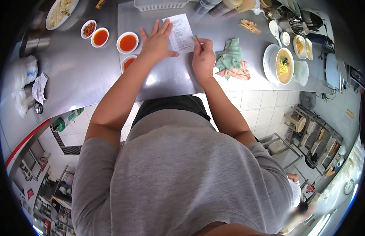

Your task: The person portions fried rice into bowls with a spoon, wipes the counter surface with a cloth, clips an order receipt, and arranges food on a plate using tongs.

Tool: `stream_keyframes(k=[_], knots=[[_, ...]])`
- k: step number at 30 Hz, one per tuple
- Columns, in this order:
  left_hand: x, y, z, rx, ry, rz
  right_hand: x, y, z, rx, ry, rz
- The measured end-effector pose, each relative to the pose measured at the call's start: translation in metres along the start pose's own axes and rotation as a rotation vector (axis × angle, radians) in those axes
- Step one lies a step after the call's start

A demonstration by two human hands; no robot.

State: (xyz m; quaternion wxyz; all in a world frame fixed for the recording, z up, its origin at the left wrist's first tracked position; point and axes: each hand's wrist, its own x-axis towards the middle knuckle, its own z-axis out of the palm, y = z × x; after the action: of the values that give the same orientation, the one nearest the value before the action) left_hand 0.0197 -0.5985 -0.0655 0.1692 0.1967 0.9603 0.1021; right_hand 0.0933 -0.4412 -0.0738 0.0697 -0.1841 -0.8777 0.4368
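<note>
A printed paper slip [181, 34] lies on the steel counter [166, 80]. My left hand [155, 44] rests with spread fingers over the slip's left edge, holding nothing. At the slip's right edge my right hand [204, 55] is closed in a pinch on a small wooden clothespin [196, 39]. Beside my left hand stands a small bowl of orange-red sauce [127, 42]; a second sauce bowl [128, 62] is partly hidden by my left forearm. Right of my right hand lie a crumpled green cloth [228, 55] and a pinkish cloth [238, 71].
A soup bowl [284, 66] stands at the right, near small dishes [300, 45]. More clothespins [250, 26] lie behind the cloths. At the left are peanuts [88, 29], another sauce bowl [100, 37] and an oval food plate [60, 13]. Another person [294, 189] is behind me.
</note>
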Motion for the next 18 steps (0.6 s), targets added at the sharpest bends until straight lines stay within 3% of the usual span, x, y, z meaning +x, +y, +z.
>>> stream_keyframes(k=[3,4,7,9,14,16,18], knots=[[0.005,0.000,-0.009,-0.018,-0.037,-0.015,0.015,0.002,-0.024,-0.277,0.234,-0.343],[0.009,-0.003,-0.011,-0.025,-0.049,-0.021,0.017,0.004,-0.042,-0.199,0.139,-0.254],[0.023,-0.010,-0.016,-0.064,-0.057,-0.035,-0.004,0.041,-0.071,-0.791,0.181,-0.139],[0.029,-0.014,-0.018,-0.121,-0.035,-0.024,-0.031,0.076,-0.073,-0.730,0.137,-0.221],[0.023,-0.004,-0.014,-0.170,0.157,0.016,-0.077,0.059,-0.069,-0.773,-0.086,-0.296],[0.019,0.001,-0.011,-0.170,0.283,0.033,-0.061,0.057,-0.086,-0.817,-0.124,-0.173],[0.019,-0.002,-0.011,-0.154,0.187,0.001,-0.038,0.066,-0.096,-0.698,-0.078,-0.007]])
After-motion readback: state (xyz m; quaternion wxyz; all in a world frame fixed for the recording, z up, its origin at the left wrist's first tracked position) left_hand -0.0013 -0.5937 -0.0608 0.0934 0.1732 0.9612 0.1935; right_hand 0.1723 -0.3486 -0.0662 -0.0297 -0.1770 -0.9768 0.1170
